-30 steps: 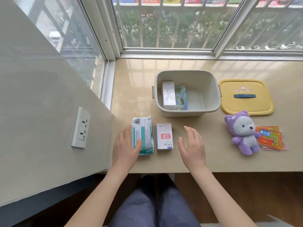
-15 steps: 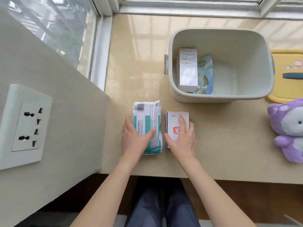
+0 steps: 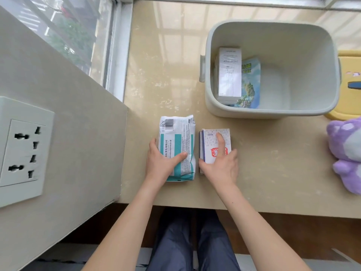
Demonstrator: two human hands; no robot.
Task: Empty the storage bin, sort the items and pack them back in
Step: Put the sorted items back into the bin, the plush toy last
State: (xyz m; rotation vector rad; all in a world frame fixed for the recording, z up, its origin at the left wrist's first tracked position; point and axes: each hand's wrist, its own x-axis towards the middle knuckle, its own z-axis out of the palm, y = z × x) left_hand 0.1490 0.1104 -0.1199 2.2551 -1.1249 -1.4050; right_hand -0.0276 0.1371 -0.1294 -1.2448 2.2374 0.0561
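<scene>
Pack [image 3: 178, 137] under left hand [image 3: 162, 163]; box [image 3: 211, 139] under right hand [image 3: 220, 167]

We are looking at a beige stone counter [image 3: 166, 65] carrying a grey storage bin [image 3: 254, 114] at upper right, a yellow lid [image 3: 350, 63] and purple plush toy [image 3: 345, 153] at the right edge, and a teal-and-white pack [image 3: 175, 137] beside a small white box [image 3: 210, 141] at centre.

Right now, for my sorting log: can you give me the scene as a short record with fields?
Left hand: grips pack on table
Right hand: holds small box beside pack, index finger along its top
In bin: white box, partly over leaflet
Right of bin: yellow lid, purple plush
</scene>
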